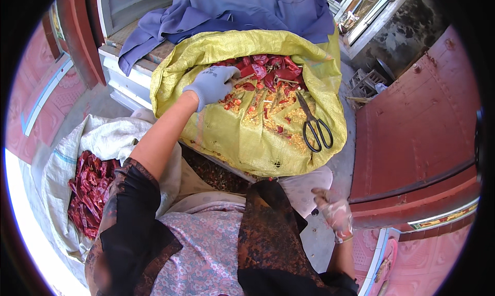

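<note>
Red chilies point(269, 78) lying in yellow sack point(227, 141), long axes pointing mixed ways | left hand point(210, 85) curling at them, right hand point(336, 214) half-curling, both grips unclear | grey floor point(317, 238) showing, red door point(412, 126) standing right

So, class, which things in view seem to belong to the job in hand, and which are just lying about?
Likely part of the job:
red chillies, by the left hand
yellow sack around them
scissors lying on it
white sack, holding more chillies

Probably just lying about:
blue cloth, behind the yellow sack
grey blocks, at right
</note>
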`<state>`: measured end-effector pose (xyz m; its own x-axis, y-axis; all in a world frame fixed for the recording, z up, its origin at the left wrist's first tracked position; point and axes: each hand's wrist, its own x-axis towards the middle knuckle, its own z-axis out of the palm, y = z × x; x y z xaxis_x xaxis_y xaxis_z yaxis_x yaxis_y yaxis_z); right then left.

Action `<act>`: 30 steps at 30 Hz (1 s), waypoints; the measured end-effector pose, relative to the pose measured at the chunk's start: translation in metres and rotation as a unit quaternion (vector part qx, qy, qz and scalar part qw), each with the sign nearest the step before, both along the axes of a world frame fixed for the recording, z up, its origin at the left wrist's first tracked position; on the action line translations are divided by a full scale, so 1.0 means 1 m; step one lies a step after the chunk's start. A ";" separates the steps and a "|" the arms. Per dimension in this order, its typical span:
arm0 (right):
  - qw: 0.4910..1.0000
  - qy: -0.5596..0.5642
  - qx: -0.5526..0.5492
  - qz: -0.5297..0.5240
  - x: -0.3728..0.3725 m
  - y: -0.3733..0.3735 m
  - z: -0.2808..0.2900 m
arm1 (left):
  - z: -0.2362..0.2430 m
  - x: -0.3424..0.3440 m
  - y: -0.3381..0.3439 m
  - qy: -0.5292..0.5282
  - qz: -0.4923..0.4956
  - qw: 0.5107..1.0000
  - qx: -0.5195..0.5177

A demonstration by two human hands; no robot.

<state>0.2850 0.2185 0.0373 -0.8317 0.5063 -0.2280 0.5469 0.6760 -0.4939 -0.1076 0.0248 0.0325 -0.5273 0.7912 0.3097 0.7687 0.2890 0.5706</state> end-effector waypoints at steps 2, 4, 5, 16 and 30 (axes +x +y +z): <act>0.979 0.168 0.090 0.068 -0.048 -0.005 0.019 | 0.008 0.001 -0.007 0.021 0.020 1.000 -0.010; 0.929 0.286 0.173 0.162 -0.106 -0.011 0.031 | 0.011 0.011 0.000 0.033 -0.011 0.997 -0.074; 0.901 0.322 0.207 0.206 -0.138 -0.013 0.035 | 0.010 0.018 -0.001 0.039 -0.019 0.993 -0.106; 0.937 0.159 0.210 0.230 -0.292 -0.026 0.009 | 0.010 0.065 -0.018 0.077 0.108 0.972 -0.193; 0.855 0.400 0.144 0.297 -0.222 -0.052 0.049 | 0.024 0.083 -0.036 -0.210 0.013 0.967 0.141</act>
